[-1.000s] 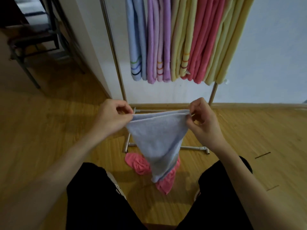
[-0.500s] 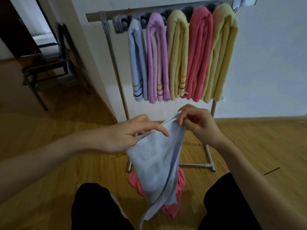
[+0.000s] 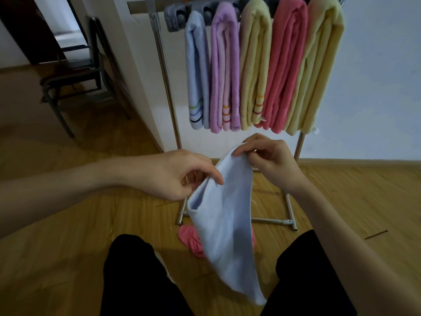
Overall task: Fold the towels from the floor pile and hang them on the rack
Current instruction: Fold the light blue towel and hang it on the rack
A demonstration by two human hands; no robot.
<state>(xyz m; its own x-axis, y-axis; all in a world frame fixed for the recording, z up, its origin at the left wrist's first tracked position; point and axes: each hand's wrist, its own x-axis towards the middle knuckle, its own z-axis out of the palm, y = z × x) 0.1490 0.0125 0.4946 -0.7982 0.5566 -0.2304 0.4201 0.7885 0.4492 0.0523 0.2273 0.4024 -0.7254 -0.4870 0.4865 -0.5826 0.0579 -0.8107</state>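
Towel (image 3: 225, 215) is light, limp terry, hanging between your knees in front of the rack (image 3: 169, 87). Right hand (image 3: 271, 160) pinches the top corner, left hand (image 3: 175, 176) pinches the edge. Hold corners; it sags anywhere else.

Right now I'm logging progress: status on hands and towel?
Both hands, left and right, pinch light blue towel at top edge. Pink towel on floor. Rack unobstructed.
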